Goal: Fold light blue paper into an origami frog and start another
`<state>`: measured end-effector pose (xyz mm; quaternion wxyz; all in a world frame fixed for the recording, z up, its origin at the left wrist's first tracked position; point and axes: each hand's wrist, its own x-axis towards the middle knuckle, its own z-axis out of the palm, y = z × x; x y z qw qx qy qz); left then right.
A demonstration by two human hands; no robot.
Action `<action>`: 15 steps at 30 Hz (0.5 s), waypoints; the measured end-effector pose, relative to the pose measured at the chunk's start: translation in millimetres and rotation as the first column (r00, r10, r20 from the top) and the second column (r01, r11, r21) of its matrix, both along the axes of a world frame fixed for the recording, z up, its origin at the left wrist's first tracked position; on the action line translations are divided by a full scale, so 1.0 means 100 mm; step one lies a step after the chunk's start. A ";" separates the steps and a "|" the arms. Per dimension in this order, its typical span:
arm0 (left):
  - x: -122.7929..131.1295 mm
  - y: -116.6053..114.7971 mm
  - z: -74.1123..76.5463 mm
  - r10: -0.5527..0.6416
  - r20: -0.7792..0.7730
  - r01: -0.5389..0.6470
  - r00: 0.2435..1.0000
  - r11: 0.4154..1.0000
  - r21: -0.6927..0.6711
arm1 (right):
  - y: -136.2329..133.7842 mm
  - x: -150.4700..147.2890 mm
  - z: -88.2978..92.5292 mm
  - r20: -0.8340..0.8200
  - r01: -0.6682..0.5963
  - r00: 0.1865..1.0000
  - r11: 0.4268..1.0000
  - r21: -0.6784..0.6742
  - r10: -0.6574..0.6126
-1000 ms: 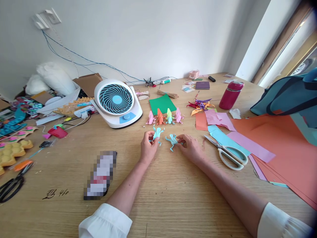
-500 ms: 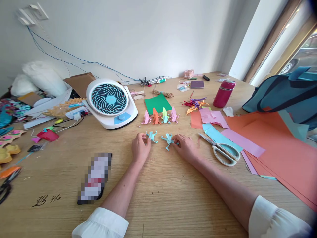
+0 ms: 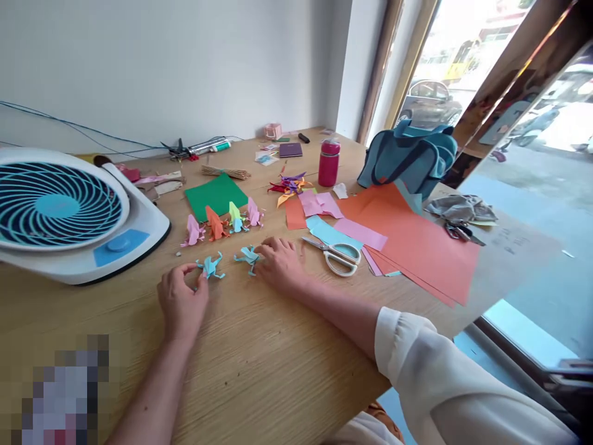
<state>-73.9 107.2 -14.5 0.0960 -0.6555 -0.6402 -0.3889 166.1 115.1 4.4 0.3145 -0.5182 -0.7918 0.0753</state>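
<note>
Two light-blue folded paper frogs lie on the wooden table in front of me. My left hand (image 3: 183,303) has its thumb and index finger around the left paper frog (image 3: 211,266), whose thin legs spread outward. At the other one, the right paper frog (image 3: 248,256), the fingertips of my right hand (image 3: 281,262) close on its right side; part of it is hidden behind them. Behind them stands a row of several folded paper figures: a pink one (image 3: 193,229), an orange one (image 3: 215,223), a green-and-blue one (image 3: 236,217) and another pink one (image 3: 254,212).
Scissors (image 3: 340,258) lie right of my right hand, by blue strips and large orange sheets (image 3: 417,241). A green sheet (image 3: 215,194) is behind the row. A fan (image 3: 115,244) stands left. Farther back are a red bottle (image 3: 328,164) and a teal bag (image 3: 412,157).
The view has swung right, so the window and whole bag show and everything sits farther left. Both hands stay at the two blue frogs.
</note>
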 end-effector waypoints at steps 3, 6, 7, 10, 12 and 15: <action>0.04 -0.03 0.03 -0.009 -0.053 0.010 0.999 1.000 0.025 | -0.01 0.00 -0.01 0.015 -0.046 0.999 0.999 0.023 0.046; 0.11 -0.09 0.07 -0.026 -0.115 0.029 0.993 0.999 0.025 | -0.08 0.01 0.02 0.017 -0.090 0.996 0.995 0.048 0.089; 0.14 -0.13 0.08 -0.037 -0.136 0.040 0.990 0.999 0.018 | -0.12 0.02 0.03 0.013 -0.098 0.995 0.994 0.057 0.098; 0.21 -0.24 0.10 -0.086 -0.190 0.088 0.978 0.996 0.001 | -0.29 0.10 0.09 -0.015 -0.108 0.994 0.991 0.084 0.110; 0.23 -0.32 0.10 -0.115 -0.206 0.118 0.972 0.993 0.003 | -0.41 0.28 0.12 -0.048 -0.086 0.995 0.991 0.101 0.091; 0.23 -0.43 0.09 -0.159 -0.217 0.165 0.963 0.986 0.013 | -0.49 0.89 0.16 -0.096 0.045 0.995 0.993 0.107 -0.035</action>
